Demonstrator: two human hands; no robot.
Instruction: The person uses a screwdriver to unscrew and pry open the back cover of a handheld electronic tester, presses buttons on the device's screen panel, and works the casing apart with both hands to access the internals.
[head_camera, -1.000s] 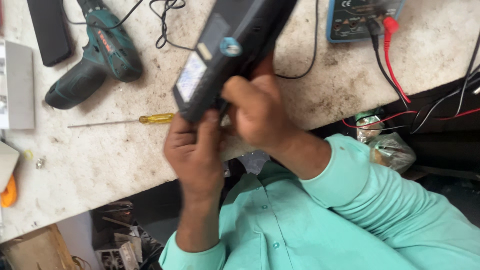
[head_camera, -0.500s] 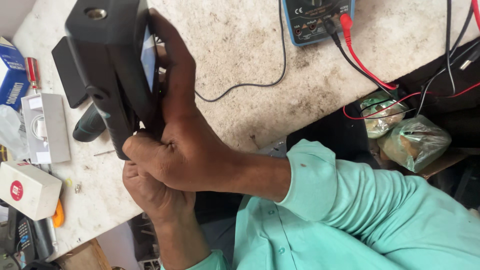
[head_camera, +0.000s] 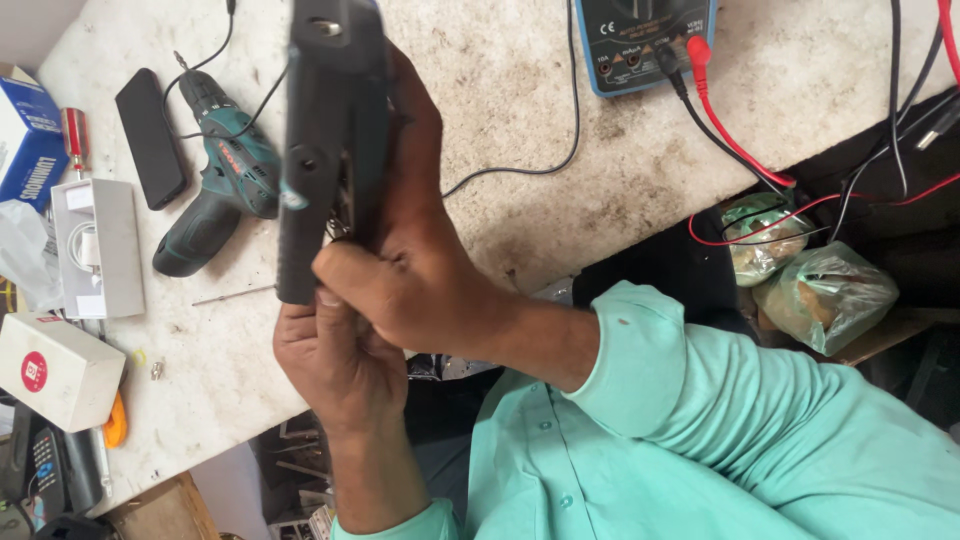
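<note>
Above the speckled bench (head_camera: 640, 190), both hands grip a black boxy device (head_camera: 325, 140) held on edge — the right hand (head_camera: 420, 270) wrapped round its upper side, fingers closed on the casing, the left hand (head_camera: 330, 355) cupped under its lower end with the thumb pressed to the narrow edge. A dark gap shows along the seam between the two halves of the casing, where the fingers meet; what lies inside is too shadowed to tell. By the look of it, the work stands at the prising or seating of the shell, and any further move would call for steady thumb pressure along that seam while the other hand keeps the body from twisting. Beyond the left hand lie a green cordless drill (head_camera: 225, 190), a black phone (head_camera: 150, 138) and a thin screwdriver (head_camera: 235, 294) — all well apart from the grip. Past the right hand sits a blue multimeter (head_camera: 640, 40) with a red lead (head_camera: 730, 120) trailing off the bench edge.
</note>
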